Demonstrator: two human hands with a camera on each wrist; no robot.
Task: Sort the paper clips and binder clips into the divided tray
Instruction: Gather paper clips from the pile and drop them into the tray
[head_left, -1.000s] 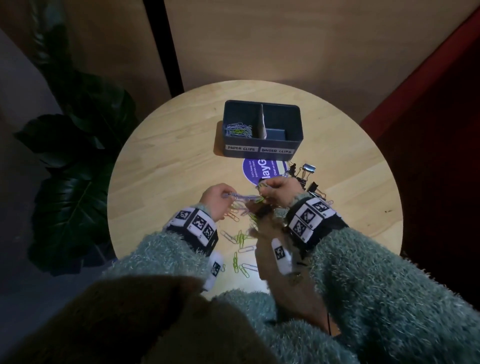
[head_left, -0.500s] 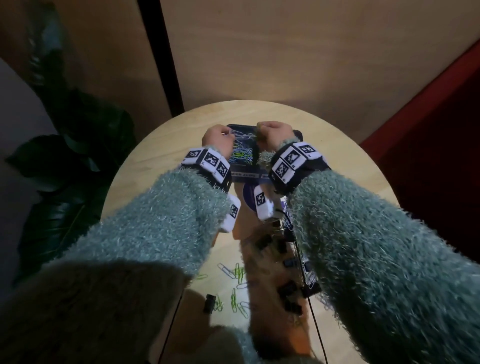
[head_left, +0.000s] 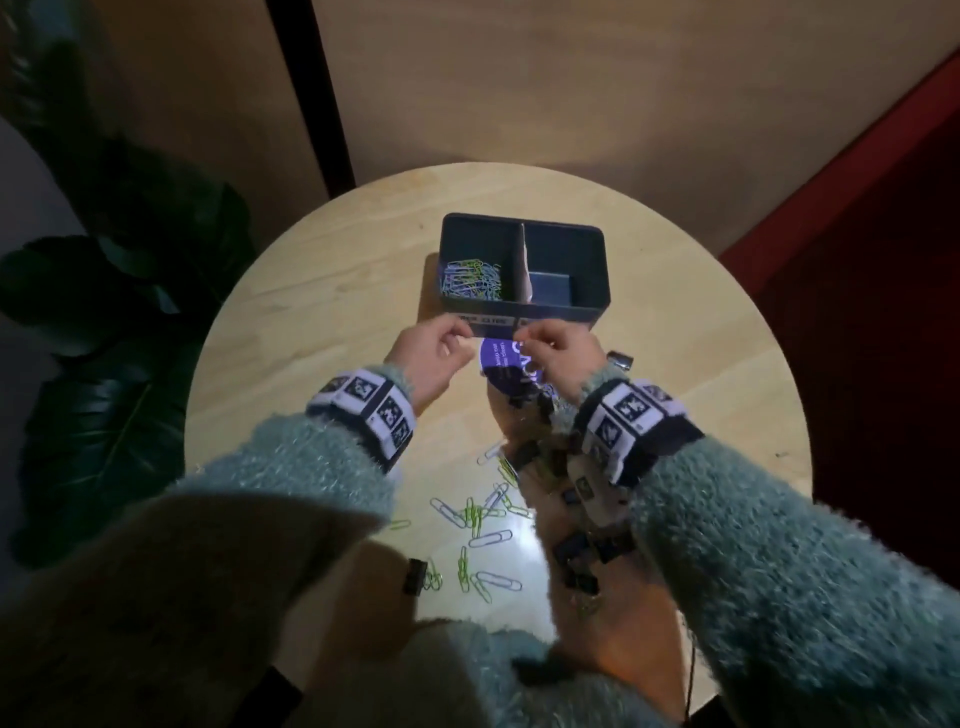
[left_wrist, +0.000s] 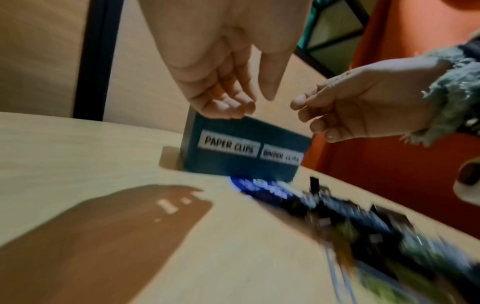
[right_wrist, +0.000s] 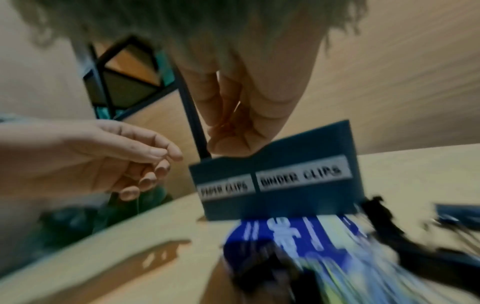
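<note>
The dark divided tray (head_left: 602, 270) stands at the far middle of the round table, its front labelled PAPER CLIPS and BINDER CLIPS (right_wrist: 301, 176). A heap of coloured paper clips (head_left: 470, 280) lies in its left compartment. My left hand (head_left: 460, 335) and right hand (head_left: 530, 343) hover side by side just in front of the tray's front wall (left_wrist: 246, 164), with fingers loosely curled and nothing in them. Loose paper clips (head_left: 483, 525) lie scattered on the near table. Black binder clips (head_left: 576, 556) lie under my right forearm, and one binder clip (head_left: 415, 576) lies apart at the near left.
A round blue sticker (head_left: 501, 364) lies on the wooden table (head_left: 311, 312) right below my hands. A dark leafy plant (head_left: 104, 312) stands left of the table. A red surface (head_left: 857, 260) borders the right side.
Both hands carried paper clips from the near table to the tray's left compartment, let them go, and have pulled back to just in front of the tray. The heap there is larger.
</note>
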